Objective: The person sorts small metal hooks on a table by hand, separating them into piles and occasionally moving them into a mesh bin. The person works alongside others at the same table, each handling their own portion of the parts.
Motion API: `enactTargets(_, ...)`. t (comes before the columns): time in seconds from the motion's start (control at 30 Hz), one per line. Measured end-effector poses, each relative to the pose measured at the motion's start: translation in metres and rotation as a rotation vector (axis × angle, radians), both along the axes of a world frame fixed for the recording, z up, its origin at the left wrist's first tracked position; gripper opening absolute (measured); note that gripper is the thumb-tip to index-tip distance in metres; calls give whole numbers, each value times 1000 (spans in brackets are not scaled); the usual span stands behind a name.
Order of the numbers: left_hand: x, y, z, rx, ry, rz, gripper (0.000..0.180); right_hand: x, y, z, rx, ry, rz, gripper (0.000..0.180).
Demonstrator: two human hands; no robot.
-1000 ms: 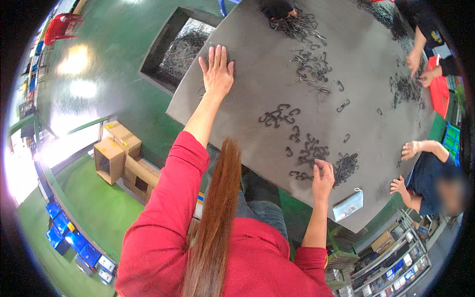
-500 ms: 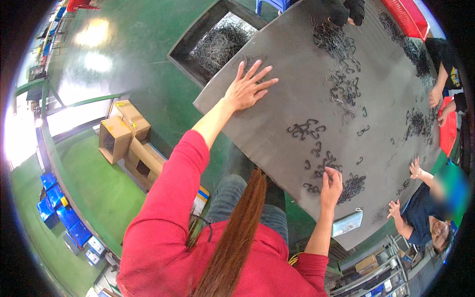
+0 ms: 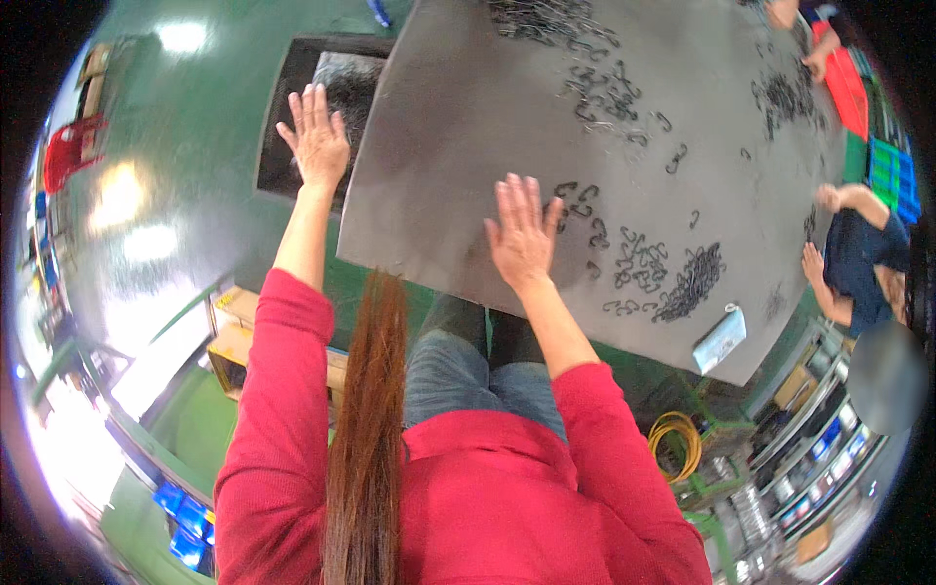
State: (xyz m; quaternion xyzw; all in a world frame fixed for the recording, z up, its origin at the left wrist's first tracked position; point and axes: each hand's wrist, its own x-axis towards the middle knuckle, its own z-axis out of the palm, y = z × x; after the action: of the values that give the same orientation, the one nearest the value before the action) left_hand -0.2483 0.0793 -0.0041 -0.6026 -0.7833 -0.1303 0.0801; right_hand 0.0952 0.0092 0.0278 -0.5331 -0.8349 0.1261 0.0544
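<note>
My left hand (image 3: 320, 141) is open, palm down with fingers stretched, over a dark bin (image 3: 278, 146) beside the table's left edge. It holds nothing that I can see. My right hand (image 3: 525, 234) lies open and flat on or just above the grey table (image 3: 439, 146). Several small black S-shaped hooks (image 3: 585, 200) lie just right of its fingers. Further right are a looser group of hooks (image 3: 639, 261) and a dense pile (image 3: 692, 283). What lies in the bin is partly hidden behind my left hand.
More hooks (image 3: 600, 93) spread across the far part of the table. A light blue pouch (image 3: 720, 341) sits near the right front edge. Across the table, co-workers' hands (image 3: 814, 261) rest near the far edge, beside a red tray (image 3: 846, 93). A yellow coiled hose (image 3: 675, 447) is below.
My view has turned. The left hand has gone from the tabletop to above the bin. My right hand has left the hooks, moved left and opened from a bent-finger pose.
</note>
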Motion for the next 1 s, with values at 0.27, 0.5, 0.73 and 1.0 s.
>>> enactTargets(0.27,53,32,35,42,-150,-265,56,71,41,-29,128,-126,-401,54)
enactTargets(0.5,127,30,40,-58,-227,-452,56,206,34,-36,194,-452,-721,52)
enactTargets(0.73,198,25,29,-146,-331,-558,54,180,135,-30,248,120,-708,57)
enactTargets(1.0,232,49,8,-83,-366,-447,50,75,129,-27,222,200,-304,43)
